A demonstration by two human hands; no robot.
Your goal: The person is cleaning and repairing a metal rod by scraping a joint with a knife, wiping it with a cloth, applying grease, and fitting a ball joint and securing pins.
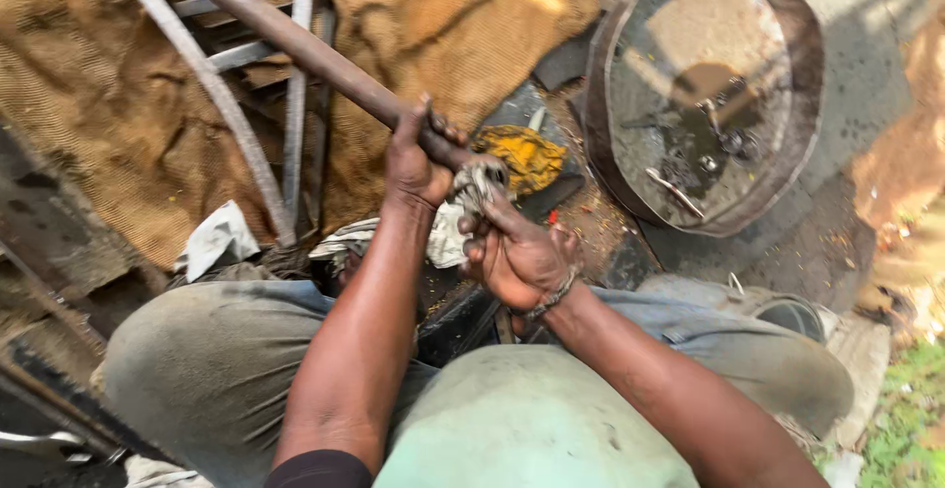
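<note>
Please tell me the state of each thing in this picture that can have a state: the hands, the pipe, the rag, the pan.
left hand: closed around the pipe.
right hand: gripping the rag at the pipe's end.
metal pipe: held slanted, rusty.
rag: crumpled, dirty, wrapped at the pipe's end.
round metal pan: lying flat, holding dark liquid and small metal parts.

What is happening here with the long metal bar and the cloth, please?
A person sits low on the ground and works with both bare hands. The left hand grips a long rusty metal bar near its lower end. The right hand presses a dirty rag against that end, seemingly wiping it. Beside them stands a round metal pan with dark liquid and small parts in it. Burlap sacking and a metal frame lie behind the bar.
</note>
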